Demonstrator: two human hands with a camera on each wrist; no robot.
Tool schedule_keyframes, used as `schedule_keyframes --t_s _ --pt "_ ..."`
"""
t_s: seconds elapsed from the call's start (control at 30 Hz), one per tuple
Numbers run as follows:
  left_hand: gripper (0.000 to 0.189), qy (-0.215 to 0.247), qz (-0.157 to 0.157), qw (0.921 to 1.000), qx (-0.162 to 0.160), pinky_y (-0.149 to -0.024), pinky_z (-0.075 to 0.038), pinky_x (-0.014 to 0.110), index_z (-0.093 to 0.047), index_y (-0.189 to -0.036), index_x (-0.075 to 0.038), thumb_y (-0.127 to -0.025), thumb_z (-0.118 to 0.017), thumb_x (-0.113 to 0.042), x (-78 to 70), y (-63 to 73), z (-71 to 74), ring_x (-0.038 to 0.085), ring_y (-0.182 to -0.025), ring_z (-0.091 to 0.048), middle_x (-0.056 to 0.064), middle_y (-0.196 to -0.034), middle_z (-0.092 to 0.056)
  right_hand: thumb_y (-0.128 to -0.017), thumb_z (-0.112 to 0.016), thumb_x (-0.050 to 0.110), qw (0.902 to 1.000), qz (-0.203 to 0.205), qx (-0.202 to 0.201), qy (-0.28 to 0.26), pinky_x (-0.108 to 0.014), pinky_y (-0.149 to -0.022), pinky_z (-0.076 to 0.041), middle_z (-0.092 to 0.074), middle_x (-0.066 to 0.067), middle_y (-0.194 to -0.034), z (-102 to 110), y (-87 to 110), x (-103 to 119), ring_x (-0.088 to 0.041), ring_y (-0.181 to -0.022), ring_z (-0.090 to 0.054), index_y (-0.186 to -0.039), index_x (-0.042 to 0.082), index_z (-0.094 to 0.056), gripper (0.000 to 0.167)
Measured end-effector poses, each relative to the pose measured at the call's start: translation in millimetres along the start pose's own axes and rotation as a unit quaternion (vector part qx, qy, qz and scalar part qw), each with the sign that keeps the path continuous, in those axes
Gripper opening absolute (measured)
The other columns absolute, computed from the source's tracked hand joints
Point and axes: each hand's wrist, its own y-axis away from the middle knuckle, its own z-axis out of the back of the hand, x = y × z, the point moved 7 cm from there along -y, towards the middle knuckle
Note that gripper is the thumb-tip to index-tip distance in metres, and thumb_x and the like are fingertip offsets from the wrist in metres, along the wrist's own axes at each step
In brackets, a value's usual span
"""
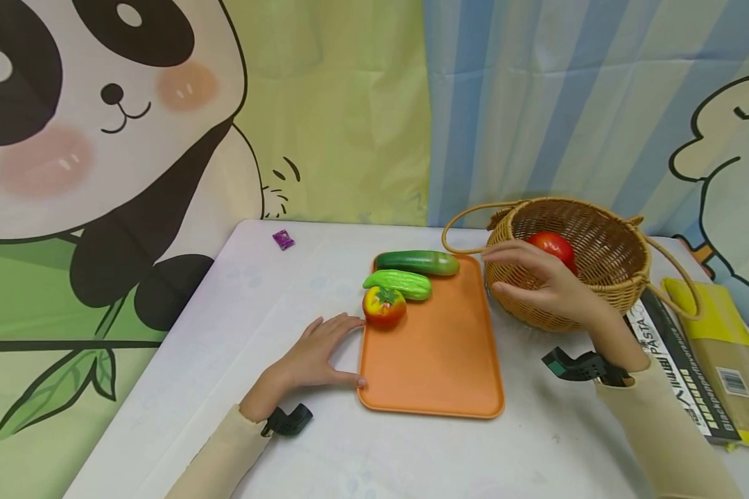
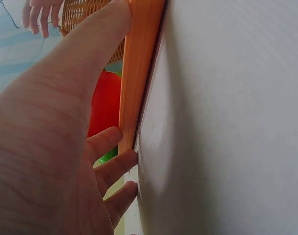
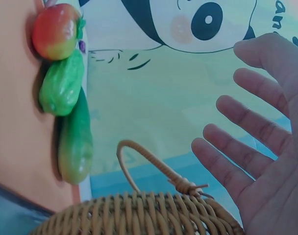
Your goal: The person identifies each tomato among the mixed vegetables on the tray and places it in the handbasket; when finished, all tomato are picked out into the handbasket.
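My left hand (image 1: 315, 357) lies along the left side of an orange tray (image 1: 437, 360), its thumb and fingertips right at the rim. On the tray sit a red-and-yellow tomato (image 1: 384, 308), a light green ridged bitter melon (image 1: 399, 284) and a dark green cucumber (image 1: 417, 263), lined up toward the far left corner. My right hand (image 1: 543, 281) hovers with fingers extended and nothing in them, overlapping the near left rim of a wicker basket (image 1: 605, 277) in the head view. Inside the basket is a red tomato (image 1: 552, 248), partly hidden by that hand.
A small purple wrapped packet (image 1: 283, 240) lies at the table's far left. Right of the basket are a black-and-white pasta package (image 1: 677, 367) and a yellow-and-brown packet (image 1: 727, 360). The basket's looped handle (image 1: 458, 232) reaches over the tray's far right corner. A printed curtain (image 1: 349, 125) hangs behind.
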Motion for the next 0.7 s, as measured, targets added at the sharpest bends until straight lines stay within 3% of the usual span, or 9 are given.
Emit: schedule_keyframes --t_s 0.37,0.7 --pt "0.101 0.000 0.005 1.0000 0.001 -0.118 -0.008 0.058 -0.037 -0.149 -0.021 -0.070 -0.071 -0.072 -0.6 0.3 1.0 0.026 -0.146 -0.025 0.003 -0.155 -0.036 -0.074 -0.075 -0.015 0.9998 0.004 0.015 -0.013 -0.018 -0.106 -0.036 -0.059 -0.014 -0.127 -33 -7.4 -3 -0.015 -0.125 -0.049 -0.121 0.004 -0.063 0.052" --pt "0.100 0.007 0.005 1.0000 0.002 -0.118 -0.007 0.058 -0.038 -0.149 -0.021 -0.070 -0.071 -0.072 -0.9 0.5 0.4 0.026 -0.147 -0.024 0.002 -0.155 -0.036 -0.084 -0.071 -0.006 0.9975 -0.024 0.048 -0.046 -0.024 -0.101 -0.044 -0.059 -0.012 -0.128 -61 -16.9 -16 -0.019 -0.119 -0.053 -0.125 0.007 -0.062 0.044"
